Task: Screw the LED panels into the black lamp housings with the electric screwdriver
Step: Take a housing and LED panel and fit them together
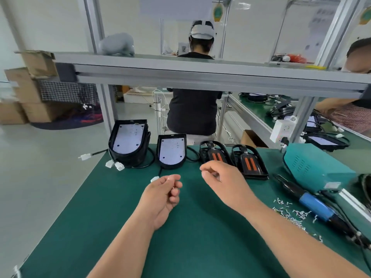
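Note:
A black lamp housing with a white LED panel (171,150) lies at the far edge of the green mat (200,243). To its left is a stack of similar housings (128,141). Two black housings with orange strips (215,155) (251,163) lie to its right. My left hand (164,195) hovers over the mat with fingers curled into the palm and nothing visible inside. My right hand (220,181) hovers beside it, thumb and forefinger close together; whether they pinch something I cannot tell. The blue-gripped electric screwdriver (315,203) lies on the mat at the right, untouched.
Several loose screws (291,213) are scattered beside the screwdriver. A teal power box (315,167) stands at the far right. White cable connectors (116,164) (154,179) lie near the housings. An aluminium shelf beam (200,77) crosses overhead. A person (192,109) sits beyond the bench.

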A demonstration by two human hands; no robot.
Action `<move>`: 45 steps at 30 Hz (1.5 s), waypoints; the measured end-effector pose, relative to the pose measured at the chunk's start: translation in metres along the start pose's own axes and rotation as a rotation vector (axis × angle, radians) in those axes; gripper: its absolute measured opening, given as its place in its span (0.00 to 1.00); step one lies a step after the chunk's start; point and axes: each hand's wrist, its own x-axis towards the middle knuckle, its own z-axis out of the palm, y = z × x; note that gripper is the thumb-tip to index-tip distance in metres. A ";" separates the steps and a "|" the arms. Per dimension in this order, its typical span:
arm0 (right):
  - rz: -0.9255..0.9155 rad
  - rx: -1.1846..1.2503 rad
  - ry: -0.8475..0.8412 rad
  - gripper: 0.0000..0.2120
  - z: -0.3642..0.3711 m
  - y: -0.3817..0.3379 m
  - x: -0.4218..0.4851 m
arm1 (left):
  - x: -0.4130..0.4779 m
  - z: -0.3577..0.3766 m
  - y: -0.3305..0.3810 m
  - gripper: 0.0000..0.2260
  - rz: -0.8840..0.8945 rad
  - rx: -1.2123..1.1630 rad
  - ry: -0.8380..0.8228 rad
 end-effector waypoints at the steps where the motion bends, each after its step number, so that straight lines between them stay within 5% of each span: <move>1: -0.011 0.016 -0.015 0.08 0.012 -0.010 0.016 | 0.001 0.000 0.001 0.10 -0.014 -0.060 0.017; 17: 0.055 0.004 -0.069 0.23 0.118 -0.100 0.191 | -0.003 0.000 0.003 0.10 0.036 -0.236 0.073; 23: 0.146 0.028 -0.137 0.19 0.126 -0.095 0.208 | -0.004 0.001 0.002 0.10 0.051 -0.279 0.107; 29: 0.156 0.039 -0.021 0.15 0.126 -0.069 0.185 | -0.004 0.001 -0.001 0.09 0.073 -0.268 0.089; 45: 0.220 0.418 0.018 0.09 0.111 -0.078 0.179 | -0.001 0.001 -0.004 0.09 0.075 -0.228 0.090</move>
